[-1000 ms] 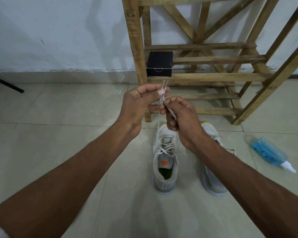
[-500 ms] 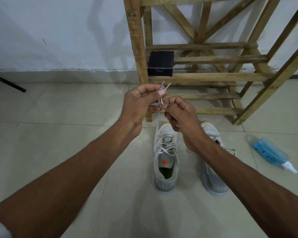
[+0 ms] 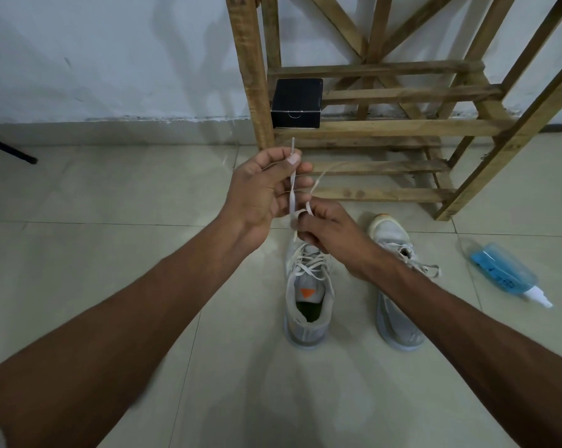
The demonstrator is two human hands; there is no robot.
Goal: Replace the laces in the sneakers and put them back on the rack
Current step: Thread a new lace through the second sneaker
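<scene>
Your left hand (image 3: pixel 260 195) pinches one end of the white lace (image 3: pixel 292 192) upright. Your right hand (image 3: pixel 331 234), just below it, pinches the other end in a loop. Both ends run down to the sneaker with the orange tongue tab (image 3: pixel 308 305), which stands on the floor (image 3: pixel 111 253) before the wooden rack (image 3: pixel 386 127). Hold the ends equally taut and draw the crossing snug against the tongue.

A bare corner of a home: pale glossy floor tiles (image 3: pixel 95 195), a scuffed white wall (image 3: pixel 111 53) with a tiled skirting (image 3: pixel 111 132), a rough wooden shoe rack (image 3: pixel 386 128) against it, a pair of sneakers (image 3: pixel 308 321) and a blue spray bottle (image 3: pixel 499 273) on the floor
</scene>
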